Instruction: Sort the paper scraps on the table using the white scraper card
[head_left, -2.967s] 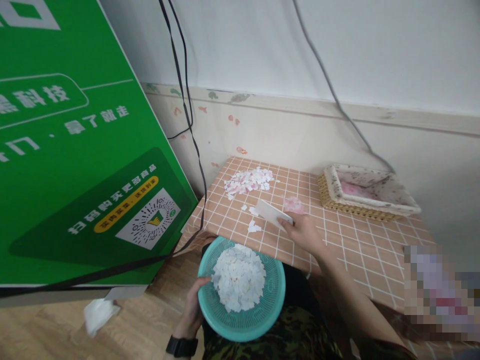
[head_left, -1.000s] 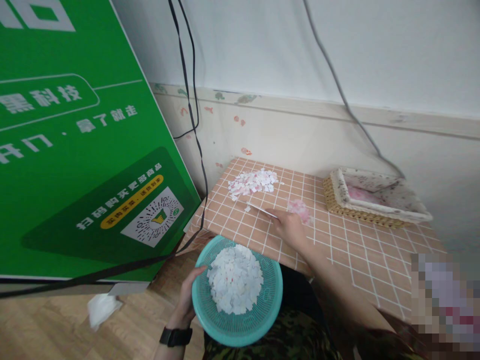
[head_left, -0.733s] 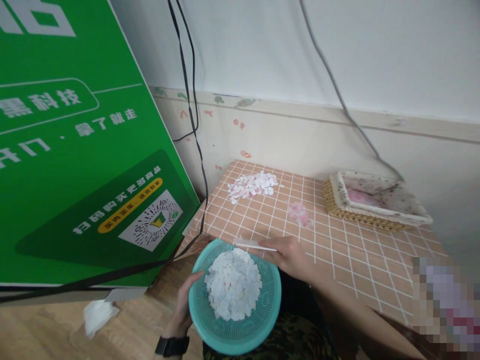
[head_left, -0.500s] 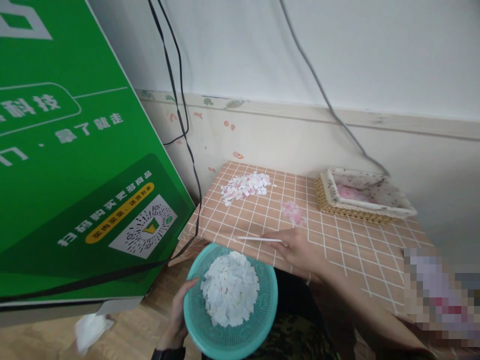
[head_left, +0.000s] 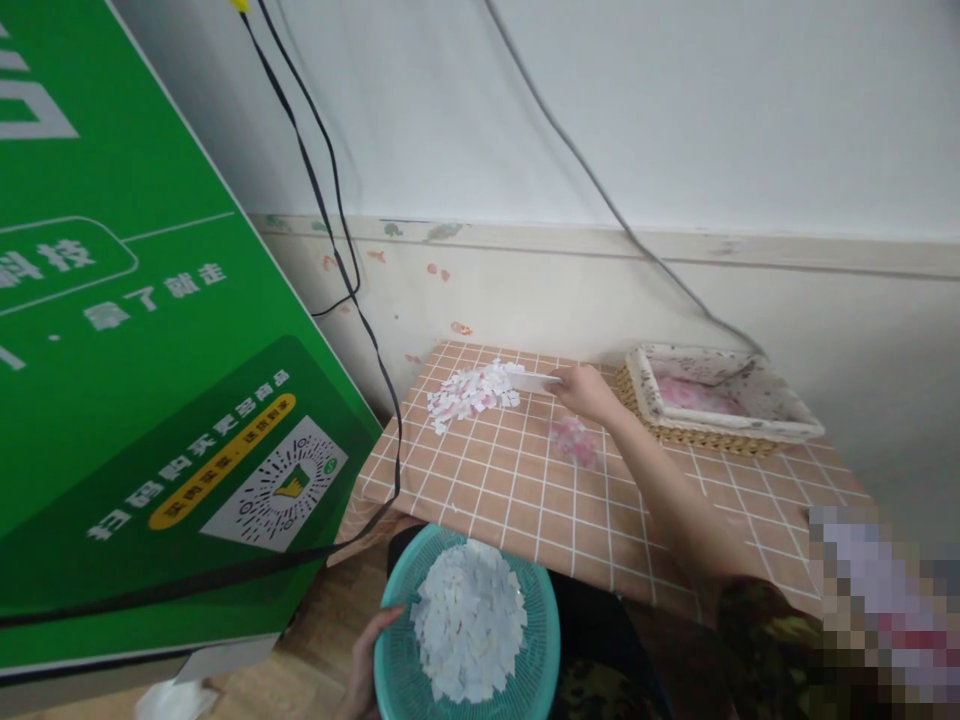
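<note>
My left hand (head_left: 371, 650) grips the left rim of a round teal plastic colander (head_left: 544, 640), thumb over the edge. A mound of small white paper pieces (head_left: 471, 620) fills its middle. Stretched out over the table, my right hand (head_left: 586, 390) pinches a thin flat white strip, perhaps card (head_left: 534, 381). The strip's far end touches the right side of a loose pile of white and pinkish paper scraps (head_left: 469, 393). Below my right wrist lies a small pink see-through bundle (head_left: 574, 442) on the checked cloth.
A wicker basket with a cloth lining (head_left: 739, 430) stands at the table's back right, pink material inside. The brown checked tablecloth (head_left: 480, 480) meets the wall. A green printed panel (head_left: 150, 400) rises at left, with a black strap (head_left: 379, 360) hanging before it.
My right hand has moved forward from the table's near edge to the scrap pile, carrying the white strip. The colander sits slightly lower in view, still held by my left hand.
</note>
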